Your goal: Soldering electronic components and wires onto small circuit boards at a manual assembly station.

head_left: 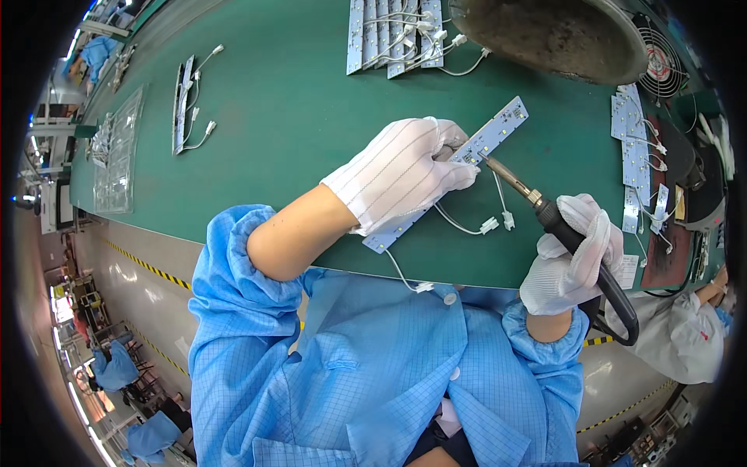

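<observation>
My left hand (412, 167), in a white striped glove, is closed on a long LED circuit board (498, 128) that lies slanted over the green bench. White wires with small plugs (489, 226) hang from the board. In my gloved right hand (572, 253) is a soldering iron (537, 204), its black handle gripped like a pen. The iron's metal tip meets the board's edge, or comes very close, just right of my left fingertips. The middle of the board is hidden under my left hand.
A row of wired LED boards (373, 39) lies at the far side, beside a dark fume hood (552, 35). More boards (632, 140) are at right, near a round fan (661, 62). Two thin strips (184, 105) and a clear plastic tray (117, 156) lie left. A co-worker's white sleeve (677, 335) shows at lower right.
</observation>
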Tool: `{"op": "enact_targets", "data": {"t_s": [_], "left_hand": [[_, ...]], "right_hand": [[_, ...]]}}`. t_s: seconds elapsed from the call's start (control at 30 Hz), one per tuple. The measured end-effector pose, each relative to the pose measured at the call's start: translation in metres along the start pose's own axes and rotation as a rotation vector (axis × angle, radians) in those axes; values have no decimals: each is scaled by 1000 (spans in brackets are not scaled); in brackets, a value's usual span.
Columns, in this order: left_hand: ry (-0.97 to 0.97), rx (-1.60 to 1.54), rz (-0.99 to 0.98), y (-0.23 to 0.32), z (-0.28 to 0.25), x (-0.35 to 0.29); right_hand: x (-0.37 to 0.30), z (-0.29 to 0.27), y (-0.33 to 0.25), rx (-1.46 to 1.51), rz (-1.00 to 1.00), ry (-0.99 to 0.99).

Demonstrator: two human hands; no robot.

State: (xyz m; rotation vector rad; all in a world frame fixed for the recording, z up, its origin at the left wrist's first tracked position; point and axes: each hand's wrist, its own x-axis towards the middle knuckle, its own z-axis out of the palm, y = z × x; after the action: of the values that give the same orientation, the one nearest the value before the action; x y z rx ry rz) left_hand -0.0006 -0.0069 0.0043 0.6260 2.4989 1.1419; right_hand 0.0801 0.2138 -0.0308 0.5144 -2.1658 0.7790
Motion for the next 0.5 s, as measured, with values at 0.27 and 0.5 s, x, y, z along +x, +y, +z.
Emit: {"op": "enact_targets", "data": {"t_s": [0.27,0.5], "left_hand": [[36,-73,0,-6,5,0],[30,-59,-38,-6,7,1]], "right_hand": [[3,8,-3,-267,-207,-17],[2,6,0,-201,-176,-46]]}}
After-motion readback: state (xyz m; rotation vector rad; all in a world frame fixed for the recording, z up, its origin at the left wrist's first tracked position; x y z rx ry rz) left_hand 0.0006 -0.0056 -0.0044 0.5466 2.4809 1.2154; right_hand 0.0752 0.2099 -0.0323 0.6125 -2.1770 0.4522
